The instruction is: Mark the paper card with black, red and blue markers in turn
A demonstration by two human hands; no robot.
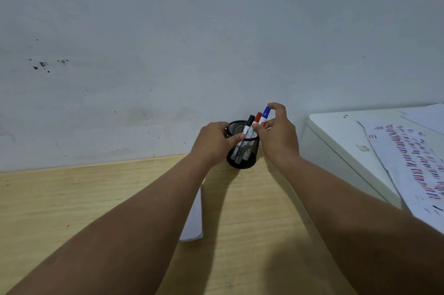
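A black mesh pen holder (242,155) stands on the wooden table near the wall. Three markers stick out of it: black cap (250,119), red cap (258,116), blue cap (266,111). My left hand (212,142) wraps the holder's left side, thumb on its rim. My right hand (278,133) pinches the blue marker, forefinger at its cap and thumb on the barrel. A white paper card (195,220) lies on the table, mostly hidden under my left forearm.
A white cabinet (336,140) stands at the right, higher than the table. Sheets of paper (413,162) covered with red, blue and black strokes lie on it. A grey wall rises right behind the holder. The wooden table (72,198) stretches to the left.
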